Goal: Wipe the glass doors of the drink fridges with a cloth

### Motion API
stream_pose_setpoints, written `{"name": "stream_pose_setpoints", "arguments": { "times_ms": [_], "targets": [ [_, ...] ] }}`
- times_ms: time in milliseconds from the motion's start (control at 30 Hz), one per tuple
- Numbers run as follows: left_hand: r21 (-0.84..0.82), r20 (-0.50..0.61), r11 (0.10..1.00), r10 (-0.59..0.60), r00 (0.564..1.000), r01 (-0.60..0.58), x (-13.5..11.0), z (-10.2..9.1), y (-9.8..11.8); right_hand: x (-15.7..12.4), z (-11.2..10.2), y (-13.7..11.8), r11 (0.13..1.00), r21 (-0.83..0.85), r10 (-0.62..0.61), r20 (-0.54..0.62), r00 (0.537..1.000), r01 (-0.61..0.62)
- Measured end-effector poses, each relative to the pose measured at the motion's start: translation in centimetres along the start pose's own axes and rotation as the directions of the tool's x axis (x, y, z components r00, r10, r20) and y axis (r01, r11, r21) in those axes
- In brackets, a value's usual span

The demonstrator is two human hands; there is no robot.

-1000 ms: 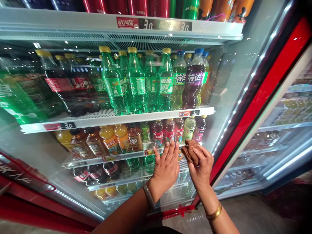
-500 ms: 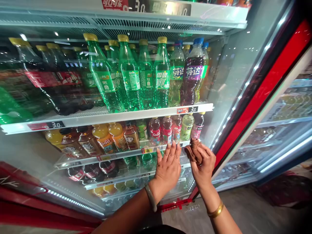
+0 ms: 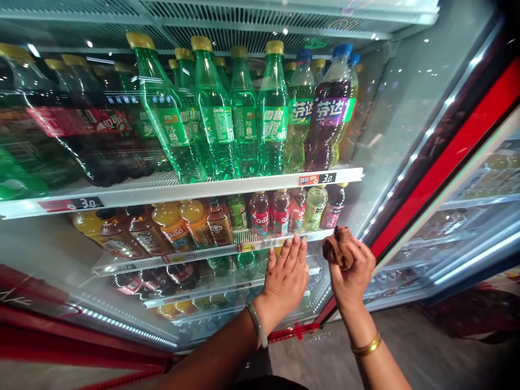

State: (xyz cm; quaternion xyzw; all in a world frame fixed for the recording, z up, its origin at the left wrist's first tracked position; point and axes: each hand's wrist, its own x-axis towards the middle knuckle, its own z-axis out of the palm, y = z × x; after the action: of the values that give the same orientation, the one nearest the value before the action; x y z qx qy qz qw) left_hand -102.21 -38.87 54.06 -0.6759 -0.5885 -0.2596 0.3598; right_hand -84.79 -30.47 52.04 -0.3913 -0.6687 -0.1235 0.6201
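Observation:
My left hand (image 3: 285, 278) lies flat with its fingers stretched out against the glass door of a drinks cooler (image 3: 60, 238), at the level of the small-bottle shelf (image 3: 211, 250). My right hand (image 3: 352, 269) is just to its right, closed round a crumpled brown cloth (image 3: 338, 247) held near the door's right edge. A grey bracelet is on my left wrist and a gold bangle on my right. Behind the glass stand green soda bottles (image 3: 239, 114) and a purple soda bottle (image 3: 327, 116).
The cooler has a red door frame (image 3: 439, 157) on the right and a red base (image 3: 296, 331) below. Dark cola bottles (image 3: 89, 124) fill the left of the upper shelf. A second cooler (image 3: 479, 200) stands to the right. The floor (image 3: 426, 352) is grey.
The view has dropped a little, so the shelves sit higher in frame. My right hand has drawn the cloth slightly right, away from my left hand, which stays flat on the glass.

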Motion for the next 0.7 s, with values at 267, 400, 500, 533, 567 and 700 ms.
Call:
{"name": "stream_pose_setpoints", "arguments": {
  "times_ms": [267,400,500,533,567,700],
  "targets": [
    [0.019,0.005,1.000,-0.022,1.000,0.022,0.1,0.4,0.4,-1.8,0.7,-2.0,1.000,0.011,-0.003,0.065,0.998,0.002],
    [0.033,0.009,0.999,-0.018,1.000,0.017,0.0,0.5,0.6,-2.5,0.3,0.7,1.000,0.003,-0.013,0.033,0.999,0.012],
    [0.045,0.010,0.999,-0.005,1.000,0.005,0.1,0.7,1.1,-0.6,0.3,1.2,0.999,-0.030,0.032,-0.053,0.998,-0.034],
    [0.043,0.014,0.999,-0.001,1.000,0.001,0.1,0.8,1.3,-0.1,0.4,0.6,0.999,-0.035,0.038,-0.069,0.997,-0.041],
    [0.037,0.019,0.999,0.003,1.000,-0.003,0.0,0.9,1.5,0.1,0.6,-0.2,0.999,-0.032,0.037,-0.067,0.997,-0.039],
    [0.021,0.029,1.000,0.018,0.999,-0.019,-0.5,1.2,1.3,-1.8,1.0,-3.3,0.998,0.055,-0.015,0.066,0.998,0.011]
  ]
}}
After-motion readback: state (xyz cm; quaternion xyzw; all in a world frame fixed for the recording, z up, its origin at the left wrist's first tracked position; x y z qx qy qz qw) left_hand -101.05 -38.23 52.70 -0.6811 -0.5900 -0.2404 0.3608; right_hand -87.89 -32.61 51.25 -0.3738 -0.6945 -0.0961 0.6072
